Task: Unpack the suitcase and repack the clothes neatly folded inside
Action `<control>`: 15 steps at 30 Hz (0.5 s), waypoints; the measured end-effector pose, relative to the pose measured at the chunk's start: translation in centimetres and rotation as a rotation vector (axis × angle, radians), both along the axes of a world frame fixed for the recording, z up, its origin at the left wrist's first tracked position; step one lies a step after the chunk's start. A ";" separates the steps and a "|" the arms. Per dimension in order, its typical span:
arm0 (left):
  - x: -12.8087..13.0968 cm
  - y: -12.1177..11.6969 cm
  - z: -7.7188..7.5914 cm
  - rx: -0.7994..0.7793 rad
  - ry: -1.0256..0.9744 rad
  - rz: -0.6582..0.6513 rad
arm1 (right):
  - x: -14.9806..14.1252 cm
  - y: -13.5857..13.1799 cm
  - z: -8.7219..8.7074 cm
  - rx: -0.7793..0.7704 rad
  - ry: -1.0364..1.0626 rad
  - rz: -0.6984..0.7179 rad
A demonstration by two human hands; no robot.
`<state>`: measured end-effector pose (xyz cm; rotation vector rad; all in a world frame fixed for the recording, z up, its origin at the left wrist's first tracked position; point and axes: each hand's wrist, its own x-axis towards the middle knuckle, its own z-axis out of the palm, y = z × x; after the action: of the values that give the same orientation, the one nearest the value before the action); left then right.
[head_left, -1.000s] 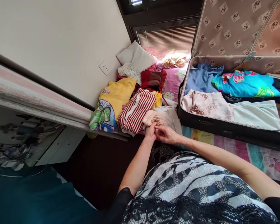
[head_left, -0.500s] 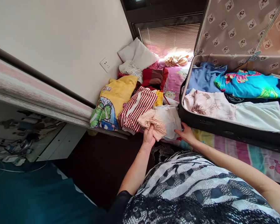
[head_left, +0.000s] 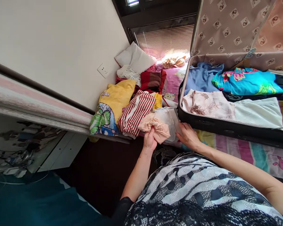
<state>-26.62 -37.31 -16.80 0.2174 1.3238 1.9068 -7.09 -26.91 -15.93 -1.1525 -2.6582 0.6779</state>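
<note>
My left hand (head_left: pixel 150 140) is closed on a bunched peach garment with a gathered edge (head_left: pixel 162 133), its fingers pinching the near side. That garment lies partly over a folded whitish cloth (head_left: pixel 171 119), which looks thin and pale. My right hand (head_left: pixel 188 136) rests at the right edge of the whitish cloth, fingers stretched out and apart, just below the suitcase corner. Left of the peach garment is a folded red-and-white striped garment (head_left: pixel 138 111). A yellow garment with a cartoon print (head_left: pixel 119 97) lies farther left.
An open black suitcase (head_left: pixel 226 125) holding folded clothes stands at the right, its lid (head_left: pixel 231 23) raised. Behind the clothes are a dark red folded garment (head_left: pixel 152 80) and a white pillow (head_left: pixel 135 58). A wall with a socket (head_left: pixel 102 70) borders the left side.
The view has shifted slightly. The peach garment is spread a little wider at its right side in my left hand. My right hand stays beside the whitish cloth, its fingers moved slightly.
</note>
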 end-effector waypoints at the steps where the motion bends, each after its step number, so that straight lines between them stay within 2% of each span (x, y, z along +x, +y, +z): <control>1: -0.2 -0.3 0.6 0.002 0.030 -0.035 | 0.2 0.1 0.5 -0.052 0.121 0.016; 3: -0.7 -0.8 2.2 0.007 0.098 -0.132 | 0.4 0.4 1.9 -0.315 0.366 0.040; 6: -1.1 -0.9 5.2 0.019 0.170 -0.378 | 0.2 0.5 4.4 -0.991 0.614 0.122; 8: -1.0 -0.4 7.3 0.014 0.157 -0.588 | 0.1 0.3 6.1 -1.346 0.726 0.187; 10: -0.5 0.7 9.1 -0.001 0.140 -0.728 | 0.3 0.1 7.5 -1.465 0.830 0.166; 12: 0.2 2.2 10.6 -0.007 0.172 -0.762 | 0.9 -0.1 8.8 -1.420 0.913 0.072; 15: 1.6 4.9 12.5 0.027 0.273 -0.727 | 2.3 0.5 10.8 -1.307 0.975 -0.049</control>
<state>-25.07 -32.42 -4.34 0.8705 1.1664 1.3000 -4.84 -26.40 -5.10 -0.6445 -1.1958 2.3217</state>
